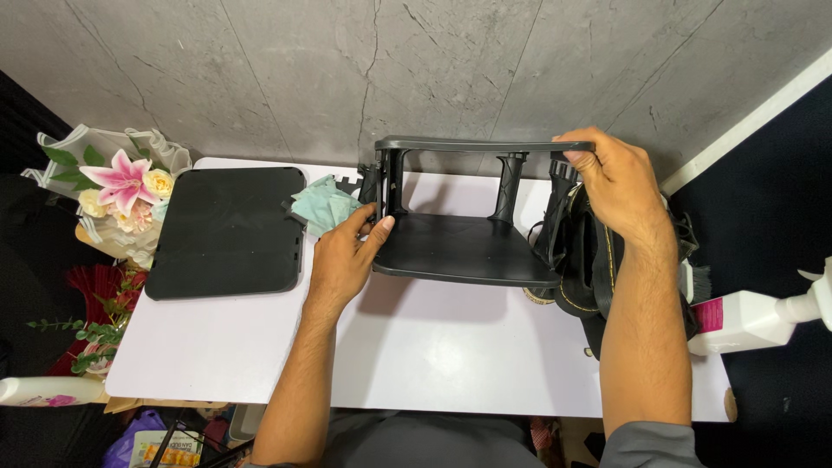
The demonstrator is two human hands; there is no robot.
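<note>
- Your left hand [345, 260] grips the left edge of a black two-tier plastic rack [459, 217], thumb on the lower shelf's front corner and fingers curled round the left post.
- Your right hand [611, 178] is clamped on the right end of the rack's upper tier, fingers wrapped over its thin rim.
- The rack looks matte black: a flat lower shelf with a rounded front edge, a narrow top tier seen almost edge-on, and ribbed upright posts joining them at the corners.
- It sits at the back middle of the pale lilac table [433, 355], tilted a little toward you, near the grey wall.
- A separate flat black panel [227, 230] with rounded corners lies on the table to the left, apart from the rack.
- Pale green crumpled cloth [322, 206] lies between panel and rack, just beside your left fingers.
- A black strapped bag [582, 260] rests against the rack's right side, under your right wrist.
- A flower bouquet [121, 186] lies at the table's left edge.
</note>
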